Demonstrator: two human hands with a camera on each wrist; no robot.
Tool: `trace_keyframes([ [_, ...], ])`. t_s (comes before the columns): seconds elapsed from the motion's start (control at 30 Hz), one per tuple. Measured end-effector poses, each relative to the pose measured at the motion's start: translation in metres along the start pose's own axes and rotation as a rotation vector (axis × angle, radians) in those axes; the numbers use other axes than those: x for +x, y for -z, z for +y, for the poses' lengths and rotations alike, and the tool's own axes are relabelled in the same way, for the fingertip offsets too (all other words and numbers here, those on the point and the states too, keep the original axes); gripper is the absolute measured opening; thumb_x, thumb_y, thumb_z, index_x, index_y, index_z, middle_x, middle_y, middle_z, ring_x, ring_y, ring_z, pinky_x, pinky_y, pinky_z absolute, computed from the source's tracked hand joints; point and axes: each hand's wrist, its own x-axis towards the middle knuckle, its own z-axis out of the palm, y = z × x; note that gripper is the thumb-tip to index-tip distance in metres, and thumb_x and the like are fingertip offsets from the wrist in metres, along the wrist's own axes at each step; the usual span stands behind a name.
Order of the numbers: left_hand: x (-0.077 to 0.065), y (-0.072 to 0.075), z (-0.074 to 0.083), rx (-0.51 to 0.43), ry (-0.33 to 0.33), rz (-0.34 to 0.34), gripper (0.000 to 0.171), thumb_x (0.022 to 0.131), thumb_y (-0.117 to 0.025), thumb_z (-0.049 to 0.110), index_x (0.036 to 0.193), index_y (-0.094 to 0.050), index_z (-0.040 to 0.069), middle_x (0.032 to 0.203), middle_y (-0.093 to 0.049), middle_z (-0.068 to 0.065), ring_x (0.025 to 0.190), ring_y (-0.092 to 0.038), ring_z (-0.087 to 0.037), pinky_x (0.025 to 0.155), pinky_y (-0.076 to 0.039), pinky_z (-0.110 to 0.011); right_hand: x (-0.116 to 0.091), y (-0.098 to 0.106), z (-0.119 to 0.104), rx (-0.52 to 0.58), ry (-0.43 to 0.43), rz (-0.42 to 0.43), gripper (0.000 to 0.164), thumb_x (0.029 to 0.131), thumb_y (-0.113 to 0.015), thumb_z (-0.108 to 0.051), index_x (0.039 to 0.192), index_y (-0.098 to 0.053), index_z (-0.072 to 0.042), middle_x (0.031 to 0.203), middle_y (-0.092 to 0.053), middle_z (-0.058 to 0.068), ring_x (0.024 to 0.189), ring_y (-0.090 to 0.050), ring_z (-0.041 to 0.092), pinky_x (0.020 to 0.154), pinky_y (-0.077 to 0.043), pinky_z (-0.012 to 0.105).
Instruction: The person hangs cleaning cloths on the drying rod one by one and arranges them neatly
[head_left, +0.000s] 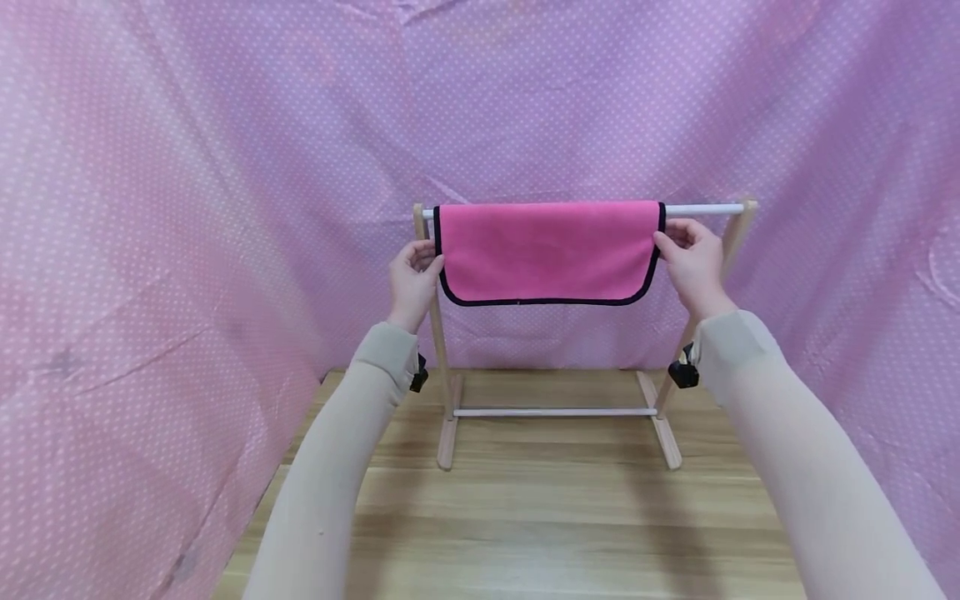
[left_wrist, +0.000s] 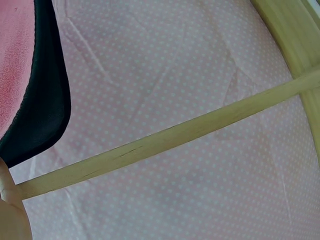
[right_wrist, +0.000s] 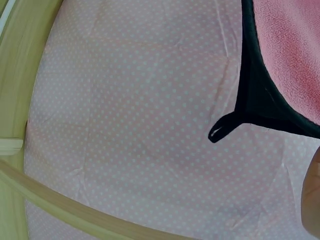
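A pink towel [head_left: 551, 254] with black edging hangs folded over the white top bar [head_left: 705, 210] of a wooden rack. Its front flap has rounded lower corners. At the towel's left edge, my left hand [head_left: 414, 279] pinches the border between thumb and fingers. My right hand [head_left: 693, 258] does the same at the right edge, just below the bar. The left wrist view catches a black corner [left_wrist: 52, 115] of the towel and part of the hand. A small black hanging loop [right_wrist: 222, 127] sticks out from a corner in the right wrist view.
The rack stands on wooden feet [head_left: 667, 442] joined by a low white crossbar [head_left: 555, 412]. Beneath it is a wood-grain surface [head_left: 525, 508]. Pink dotted fabric [head_left: 525, 100] hangs behind and on both sides. Black wrist devices [head_left: 684, 372] sit by the sleeve cuffs.
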Motion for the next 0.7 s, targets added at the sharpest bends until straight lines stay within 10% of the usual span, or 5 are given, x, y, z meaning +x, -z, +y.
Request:
trace_keyframes([
  [0.3,-0.001,-0.003,-0.004,0.023,0.000,0.001,0.024,0.088,-0.062,-0.004,0.111,-0.060,-0.008,0.108,-0.064,-0.022,0.088,-0.061,-0.011,0.085,-0.054,-0.020,0.000,-0.001,-0.005,-0.136,0.016,0.076,0.011,0.090,-0.061,-0.009,0.101,-0.065,-0.008,0.077,-0.056,-0.019,0.074,-0.053,-0.004,0.067,-0.046,0.007],
  [0.7,-0.002,-0.014,-0.003,0.027,0.005,0.007,0.024,0.087,-0.061,-0.006,0.110,-0.061,-0.009,0.108,-0.064,-0.024,0.092,-0.062,-0.020,0.082,-0.054,-0.019,0.006,0.009,0.000,-0.066,0.017,0.098,0.023,0.089,-0.059,-0.003,0.083,-0.059,-0.024,0.074,-0.056,-0.018,0.072,-0.052,-0.001,0.067,-0.047,0.006],
])
